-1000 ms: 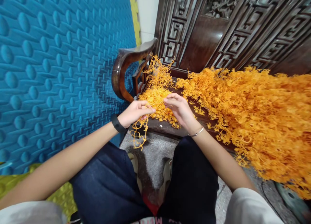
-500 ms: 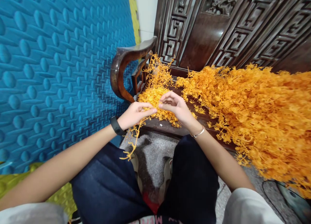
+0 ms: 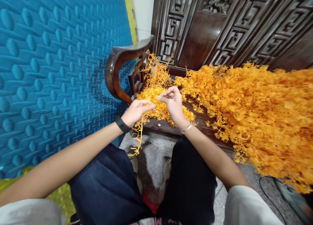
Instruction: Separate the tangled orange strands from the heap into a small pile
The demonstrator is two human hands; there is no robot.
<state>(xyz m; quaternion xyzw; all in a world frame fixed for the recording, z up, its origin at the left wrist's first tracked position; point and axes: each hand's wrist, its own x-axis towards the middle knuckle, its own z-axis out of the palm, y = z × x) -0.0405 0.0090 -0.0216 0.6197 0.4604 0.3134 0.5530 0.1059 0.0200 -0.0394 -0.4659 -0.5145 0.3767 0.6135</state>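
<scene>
My left hand (image 3: 139, 111) is closed on a thin, branched orange plastic stem (image 3: 140, 137), whose free end dangles below the palm. A little to the right and higher, my right hand (image 3: 172, 103) has its thumb and fingertips drawn together in a pinch; whatever lies between them is too small to make out. Both hands hover over a small heap of orange pieces (image 3: 156, 95) on the dark wooden bench seat (image 3: 168, 126). Behind it stands a tangle of bare branched orange stems (image 3: 156, 70), against the bench's curved armrest (image 3: 114, 67).
A large mound of orange spidery pieces (image 3: 274, 117) covers the bench's right side. Carved wooden panelling (image 3: 195, 33) rises behind. Blue foam matting (image 3: 56, 78) lies at the left. A black cable (image 3: 265, 194) runs over the speckled floor at lower right.
My right hand has turned more upright and its fingers have drawn closer together. My left hand still holds the stem, which now hangs straighter. The whole view has shifted slightly.
</scene>
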